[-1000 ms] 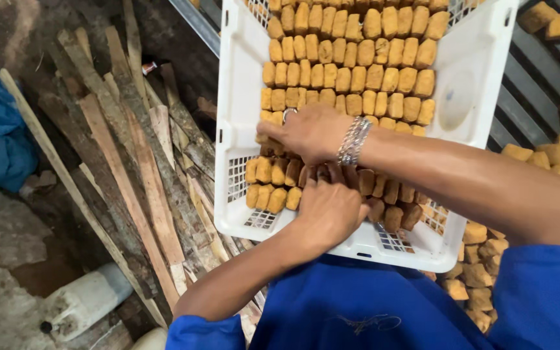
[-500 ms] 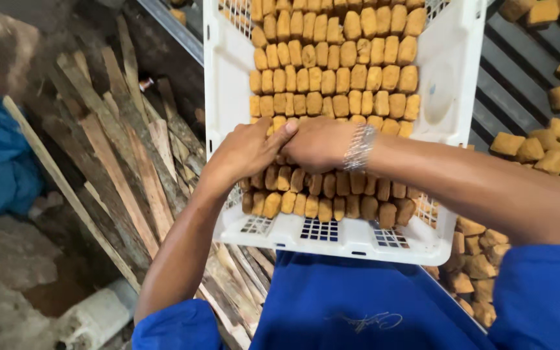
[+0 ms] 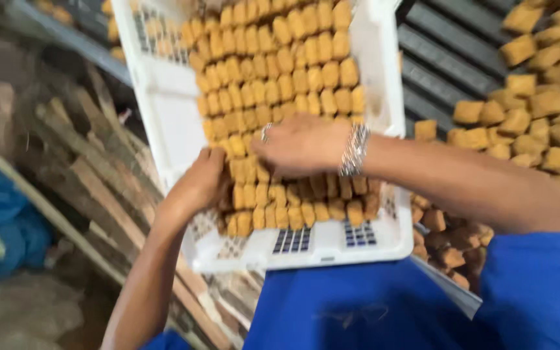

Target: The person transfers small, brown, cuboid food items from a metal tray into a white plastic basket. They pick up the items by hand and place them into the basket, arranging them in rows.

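- The white plastic crate is sitting in the upper middle of the frame, tilted more to the left than half a second ago, its near rim resting against the person's blue clothing.
- Rows of golden-brown fried blocks are filling the crate, standing packed side by side.
- The left hand is lying at the left end of the nearest rows; it has slid lower and further left than before. Its grip is curling loosely against the blocks, and whether it is grasping any cannot be told.
- The right hand, with a metal bracelet at the wrist, is pressing flat on the blocks in mid-crate, grip released.
- Loose blocks are lying at the right of the frame; wooden slats and a blue cloth are showing at the left.
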